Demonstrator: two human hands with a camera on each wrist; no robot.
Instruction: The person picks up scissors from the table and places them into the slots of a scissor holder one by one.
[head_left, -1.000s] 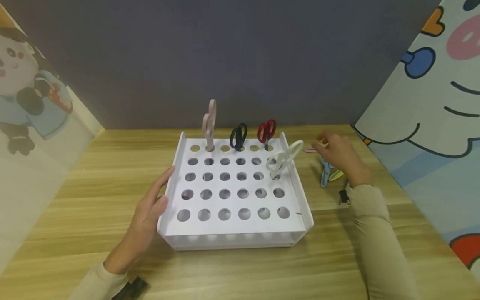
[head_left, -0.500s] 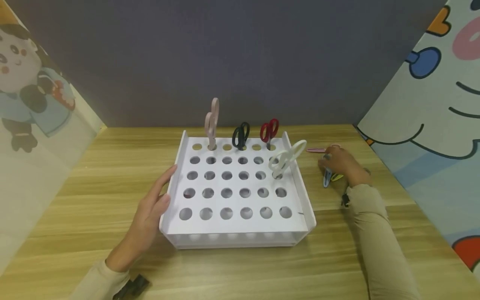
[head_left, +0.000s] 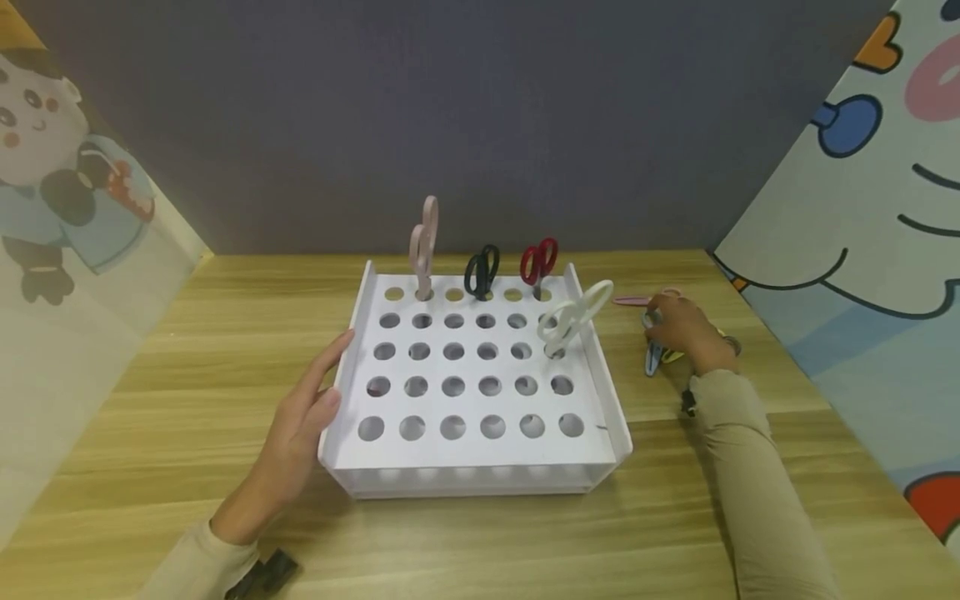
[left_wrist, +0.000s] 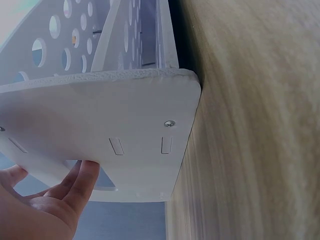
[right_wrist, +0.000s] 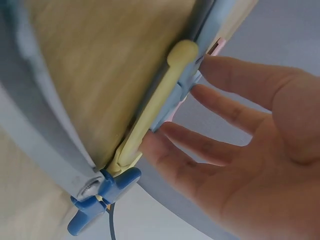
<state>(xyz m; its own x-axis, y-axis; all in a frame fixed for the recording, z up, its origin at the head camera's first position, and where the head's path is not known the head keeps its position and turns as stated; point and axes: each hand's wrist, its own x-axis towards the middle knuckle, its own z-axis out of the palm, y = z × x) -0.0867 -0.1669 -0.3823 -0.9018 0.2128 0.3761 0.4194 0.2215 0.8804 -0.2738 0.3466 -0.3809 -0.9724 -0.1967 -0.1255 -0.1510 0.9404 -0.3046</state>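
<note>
I'm counting four scissors [head_left: 540,260] racked, pink pair [head_left: 632,301] and yellow pair [right_wrist: 156,102] lying right; left hand [head_left: 292,427] is touching the rack [head_left: 468,451], thumb apart, right hand [head_left: 686,327] touching blue scissors [head_left: 652,358], fingers spread.

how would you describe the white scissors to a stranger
Find the white, boxy, plastic-looking rack with round holes. By its right edge, third row from the back, stand the white looped scissors. They alone are white; the pink looped scissors, black looped scissors and red looped scissors stand farther back.
</note>
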